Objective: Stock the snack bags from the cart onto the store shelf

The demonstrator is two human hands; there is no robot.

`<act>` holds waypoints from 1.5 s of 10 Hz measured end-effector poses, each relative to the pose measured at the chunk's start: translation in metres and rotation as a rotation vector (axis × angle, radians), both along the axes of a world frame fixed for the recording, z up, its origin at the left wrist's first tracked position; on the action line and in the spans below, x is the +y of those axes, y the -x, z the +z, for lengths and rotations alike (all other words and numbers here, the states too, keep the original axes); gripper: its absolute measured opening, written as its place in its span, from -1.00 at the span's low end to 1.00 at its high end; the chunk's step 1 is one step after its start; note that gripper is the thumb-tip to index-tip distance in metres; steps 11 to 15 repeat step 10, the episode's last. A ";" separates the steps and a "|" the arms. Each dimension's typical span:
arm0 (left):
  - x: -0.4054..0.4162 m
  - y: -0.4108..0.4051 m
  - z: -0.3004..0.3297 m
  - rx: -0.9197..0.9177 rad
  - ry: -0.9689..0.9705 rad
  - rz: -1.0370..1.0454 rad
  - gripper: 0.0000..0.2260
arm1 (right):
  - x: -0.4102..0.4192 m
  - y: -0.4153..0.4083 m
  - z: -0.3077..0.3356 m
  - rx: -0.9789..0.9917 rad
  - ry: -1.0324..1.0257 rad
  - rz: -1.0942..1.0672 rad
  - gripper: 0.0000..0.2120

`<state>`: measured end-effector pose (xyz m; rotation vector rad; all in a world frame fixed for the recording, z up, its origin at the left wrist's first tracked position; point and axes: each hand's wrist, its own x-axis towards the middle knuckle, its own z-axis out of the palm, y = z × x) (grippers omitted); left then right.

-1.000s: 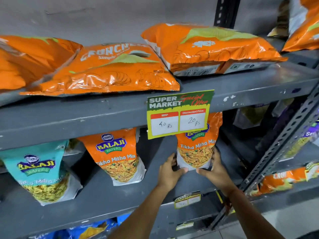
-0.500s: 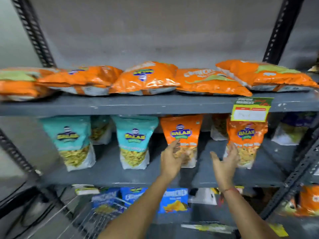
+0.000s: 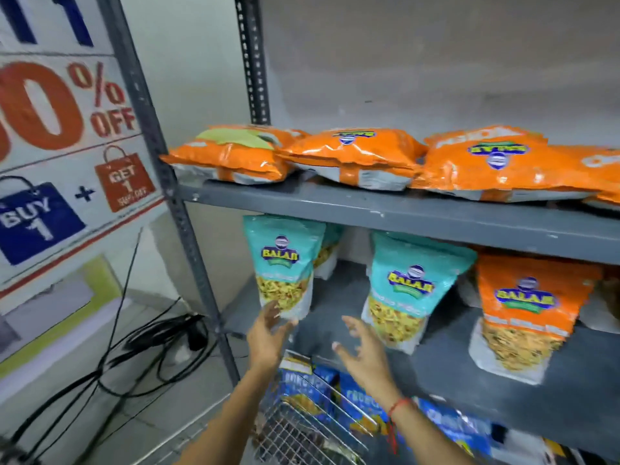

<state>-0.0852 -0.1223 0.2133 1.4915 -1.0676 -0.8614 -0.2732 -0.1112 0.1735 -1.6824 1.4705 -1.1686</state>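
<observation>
So the person is reaching both hands toward the teal Balaji pouch (image 3: pixel 285 266) standing at the left end of the middle shelf (image 3: pixel 436 374). The left hand (image 3: pixel 268 337) is spread, with its fingertips touching the pouch's clear bottom corner, not gripping it as far as I can tell. The right hand (image 3: pixel 364 354) is hanging in the air with fingers splayed, holding nothing, between that pouch and the second teal pouch (image 3: pixel 407 293).

My take on handling: these stand-up pouches are looking light and crinkly, with a glossy film that's probably slippery, and loose namkeen inside that crushes if you squeeze. The flat base is what's keeping it upright, so I'd be pinching both lower side edges or cupping the bottom, not grabbing the middle. It's leaning a bit, so it's likely tipping easily.

The orange Balaji pouch (image 3: pixel 523 313) is standing further right on the same shelf, and puffy orange bags (image 3: pixel 352 156) are lying flat on the top shelf (image 3: pixel 402 213). The wire cart (image 3: pixel 302 427) is sitting just below the hands with blue bags (image 3: pixel 362 404) near it.

Versus 0.5 s back: the view is swinging left, the 50% off poster (image 3: pixel 67 129) and floor cables (image 3: pixel 134 357) are coming into frame, and both hands are shifting from the orange pouches over to the teal one.
</observation>
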 end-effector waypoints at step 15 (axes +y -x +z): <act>-0.086 -0.068 -0.054 0.213 -0.084 -0.275 -0.37 | -0.127 -0.060 -0.049 -0.153 -0.267 0.177 -0.07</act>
